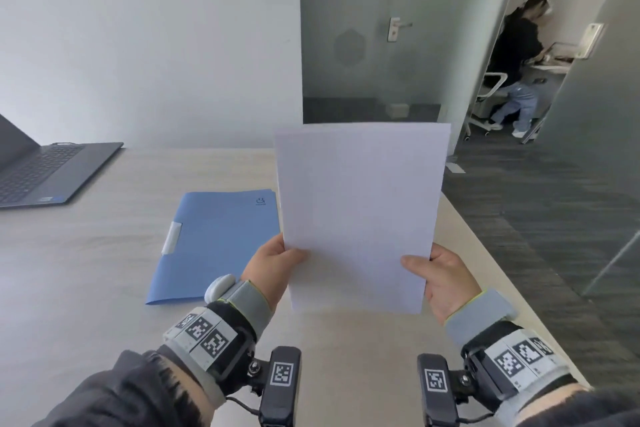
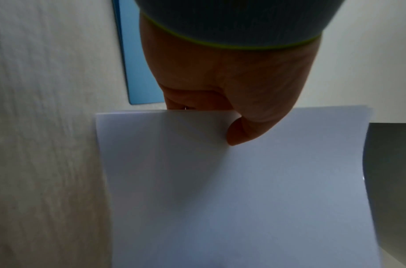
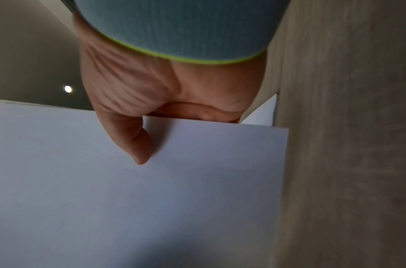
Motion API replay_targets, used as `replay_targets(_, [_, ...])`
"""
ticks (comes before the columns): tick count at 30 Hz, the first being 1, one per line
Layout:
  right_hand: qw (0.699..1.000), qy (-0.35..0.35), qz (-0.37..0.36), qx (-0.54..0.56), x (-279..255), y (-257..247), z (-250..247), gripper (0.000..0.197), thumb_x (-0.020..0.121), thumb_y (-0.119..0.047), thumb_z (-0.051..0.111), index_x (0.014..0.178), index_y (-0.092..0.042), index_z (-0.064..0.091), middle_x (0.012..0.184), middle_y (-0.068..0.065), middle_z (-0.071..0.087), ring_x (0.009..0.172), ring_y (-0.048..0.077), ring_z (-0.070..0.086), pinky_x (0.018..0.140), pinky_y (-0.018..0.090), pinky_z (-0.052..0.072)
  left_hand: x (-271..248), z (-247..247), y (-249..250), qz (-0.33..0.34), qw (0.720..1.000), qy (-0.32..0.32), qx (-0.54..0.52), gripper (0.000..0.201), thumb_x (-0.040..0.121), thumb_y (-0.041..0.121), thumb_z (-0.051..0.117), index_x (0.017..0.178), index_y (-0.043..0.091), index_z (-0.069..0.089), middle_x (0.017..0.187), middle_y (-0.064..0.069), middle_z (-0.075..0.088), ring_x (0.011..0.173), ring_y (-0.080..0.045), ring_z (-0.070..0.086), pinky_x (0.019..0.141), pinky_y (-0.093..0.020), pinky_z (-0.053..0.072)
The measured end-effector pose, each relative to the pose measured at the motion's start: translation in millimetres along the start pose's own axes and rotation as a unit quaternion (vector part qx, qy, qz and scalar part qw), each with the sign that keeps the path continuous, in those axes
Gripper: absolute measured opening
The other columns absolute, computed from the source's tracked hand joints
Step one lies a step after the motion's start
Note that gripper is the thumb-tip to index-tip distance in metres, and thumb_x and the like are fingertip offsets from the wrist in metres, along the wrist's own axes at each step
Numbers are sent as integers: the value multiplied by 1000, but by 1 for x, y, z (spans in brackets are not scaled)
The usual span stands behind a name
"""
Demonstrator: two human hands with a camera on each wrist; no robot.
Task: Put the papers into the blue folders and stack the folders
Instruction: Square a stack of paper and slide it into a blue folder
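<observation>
I hold a thin stack of white papers (image 1: pixel 360 211) upright above the table, both hands at its lower corners. My left hand (image 1: pixel 277 260) pinches the lower left edge, thumb on the front and fingers behind. My right hand (image 1: pixel 436 274) pinches the lower right edge the same way. The wrist views show each thumb pressed on the papers (image 2: pixel 243 190) (image 3: pixel 139 199). A closed blue folder (image 1: pixel 214 246) with a white spine tab lies flat on the table, just left of the papers; its right part is hidden behind them. A strip of the folder (image 2: pixel 137 72) shows beside my left wrist.
An open grey laptop (image 1: pixel 41 170) sits at the table's (image 1: pixel 86 288) far left. The table's right edge runs close to my right hand, with dark carpet beyond. A wall stands behind the table. Another person (image 1: pixel 516 59) works in a room past a glass door.
</observation>
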State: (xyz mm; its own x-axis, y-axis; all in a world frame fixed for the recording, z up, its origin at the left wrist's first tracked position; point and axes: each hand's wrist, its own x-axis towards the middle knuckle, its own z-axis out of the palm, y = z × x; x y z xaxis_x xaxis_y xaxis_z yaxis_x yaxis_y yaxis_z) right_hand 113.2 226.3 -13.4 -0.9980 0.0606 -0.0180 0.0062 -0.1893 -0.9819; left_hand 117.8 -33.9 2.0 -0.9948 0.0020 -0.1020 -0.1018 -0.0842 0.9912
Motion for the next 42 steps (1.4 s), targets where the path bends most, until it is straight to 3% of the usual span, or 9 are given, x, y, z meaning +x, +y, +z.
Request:
replay_targets(8, [998,-3,40,-41,-8,20,-1,19,81,6,68,94,-7,74,93,11,78,83,24,74,73,35,55,-3,0,-18,-8,999,-36,40,26,80,12,64,94,27,80,104,-6,79,101,-27,73,100,-48,53])
replay_targets(13, [997,5,41,-70,-7,28,-2,19,78,-5,75,97,-9,74,95,7,78,90,25,74,81,38,56,-1,-4,-25,-26,995,-38,84,23,76,30,65,95,34,78,102,1,79,100,-24,74,100,-48,53])
replay_targets(15, [993,6,47,-107,-4,34,-1,26,72,-22,79,97,-13,75,96,3,78,95,25,73,91,43,54,-1,-9,-26,-27,994,-40,103,19,80,31,65,94,34,78,100,3,80,97,-23,74,95,-45,55])
replay_targets(19, [987,26,47,-151,0,41,3,8,83,-13,72,85,-20,75,91,-1,78,92,26,71,91,44,54,-3,-21,-22,-12,980,-58,192,16,94,25,58,99,31,73,93,10,78,87,-14,72,82,-32,55])
replay_targets(26, [991,16,86,-99,5,47,20,16,87,-3,66,95,-16,71,96,2,74,92,25,69,85,37,52,10,-95,-7,-48,902,36,427,28,93,43,54,118,37,64,129,9,61,97,-12,62,73,-24,47])
replay_targets(31, [991,4,116,-72,7,51,35,18,87,-2,64,99,-11,72,105,12,74,98,33,68,91,47,52,21,-121,-4,-104,846,23,522,44,95,39,50,138,29,55,160,2,34,145,-23,35,116,-37,31])
replay_targets(36, [990,-3,125,-65,7,50,47,16,86,-1,65,98,-10,72,104,15,74,98,35,68,89,46,53,4,-117,-6,-122,733,-72,665,54,99,44,41,151,30,33,162,5,26,149,-25,21,116,-37,21])
replay_targets(40, [990,2,122,-73,10,50,51,17,86,-4,66,100,-11,73,105,13,75,99,34,69,95,50,51,-10,-111,-17,-100,717,-101,683,52,93,57,37,144,48,36,160,19,29,149,-19,25,118,-47,21])
replay_targets(42, [990,-5,119,-76,11,49,54,16,86,-3,66,97,-11,73,103,12,75,95,33,69,92,47,52,-17,-109,-23,-92,710,-98,691,43,83,64,29,122,60,48,141,21,52,136,-20,44,109,-48,33])
